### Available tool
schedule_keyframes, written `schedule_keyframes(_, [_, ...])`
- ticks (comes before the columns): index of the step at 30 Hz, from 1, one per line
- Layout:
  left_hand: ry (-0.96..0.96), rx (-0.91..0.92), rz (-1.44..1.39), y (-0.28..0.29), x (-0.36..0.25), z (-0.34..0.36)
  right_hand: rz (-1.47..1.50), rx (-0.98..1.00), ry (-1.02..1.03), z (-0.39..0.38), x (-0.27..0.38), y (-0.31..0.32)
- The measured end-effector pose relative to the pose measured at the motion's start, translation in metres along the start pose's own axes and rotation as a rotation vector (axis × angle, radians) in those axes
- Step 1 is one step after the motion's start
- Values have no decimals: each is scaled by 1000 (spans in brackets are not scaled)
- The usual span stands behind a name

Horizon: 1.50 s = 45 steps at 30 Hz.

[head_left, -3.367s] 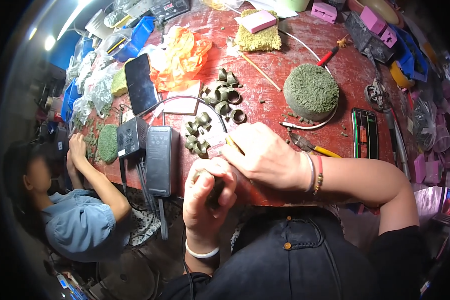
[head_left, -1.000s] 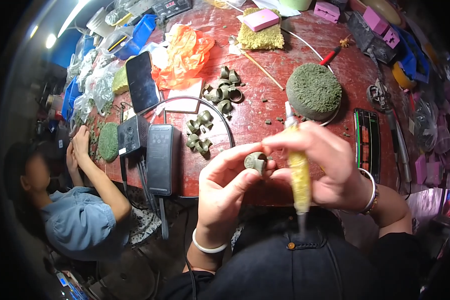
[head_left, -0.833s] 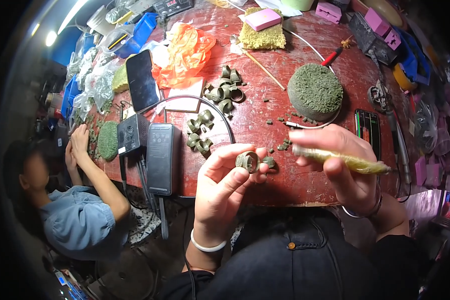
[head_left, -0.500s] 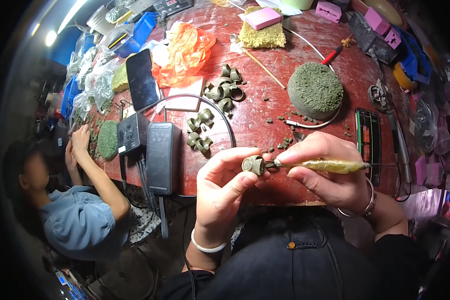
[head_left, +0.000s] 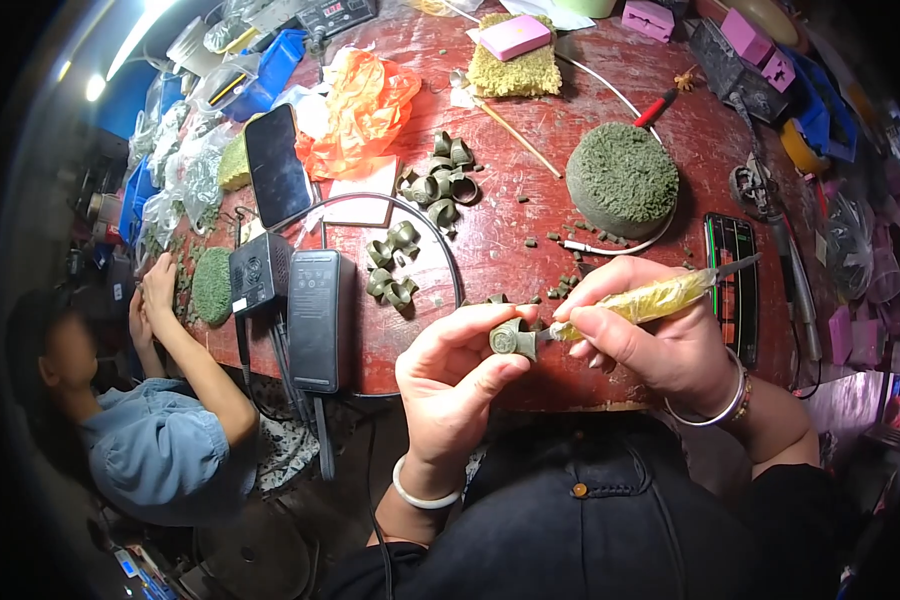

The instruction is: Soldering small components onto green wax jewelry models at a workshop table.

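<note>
My left hand (head_left: 450, 380) pinches a small olive-green ring (head_left: 510, 338) with a carved, seal-like face, just over the table's front edge. In my right hand (head_left: 660, 345) is a slim yellow-wrapped tool (head_left: 650, 295), its near tip at the ring's right side and a metal blade pointing up to the right. Several similar rings (head_left: 440, 185) lie in loose groups beyond my hands, with small green offcuts (head_left: 560, 290) nearby. A round, rough green block (head_left: 620, 170) stands behind my right hand.
A black adapter (head_left: 315, 320), dark box (head_left: 255, 275), cables and phone (head_left: 275, 170) are left; another phone (head_left: 730, 290) is right. Orange plastic (head_left: 355, 110), yellow sponge (head_left: 510, 75) and pink blocks (head_left: 750, 45) lie farther back. A co-worker (head_left: 155, 450) sits at left, hands (head_left: 155, 290) on the table.
My left hand has risen from lower left and turned the ring. My right hand has moved rightward, flipped the yellow tool about and brought its near tip back to the ring.
</note>
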<state>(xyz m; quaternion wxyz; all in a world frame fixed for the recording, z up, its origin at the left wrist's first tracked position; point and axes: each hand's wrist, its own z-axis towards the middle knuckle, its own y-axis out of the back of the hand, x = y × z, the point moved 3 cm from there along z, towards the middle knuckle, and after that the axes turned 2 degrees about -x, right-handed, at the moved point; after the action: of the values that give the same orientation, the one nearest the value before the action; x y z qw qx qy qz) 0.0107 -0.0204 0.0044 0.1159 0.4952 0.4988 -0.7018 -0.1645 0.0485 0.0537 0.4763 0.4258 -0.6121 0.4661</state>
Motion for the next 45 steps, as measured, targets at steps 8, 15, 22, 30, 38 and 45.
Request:
schedule_keyframes(8, [24,-23,-180,0,-4,6,223,-168,11,14,9,3])
schedule_keyframes(15, [56,-65,-201,6,-5,5,2,-144,165,11,24,3])
schedule_keyframes(22, [60,-69,-183,8,-5,3,-61,-103,221,14,17,-3])
schedule_keyframes(30, [55,-75,-175,5,-3,6,-226,-185,166,-4,25,10])
schedule_keyframes(38, [-89,27,90,11,-19,0,-1009,-776,334,-39,12,125])
schedule_keyframes(45, [-7,-41,130,4,-12,2,-1406,-981,198,-79,-19,209])
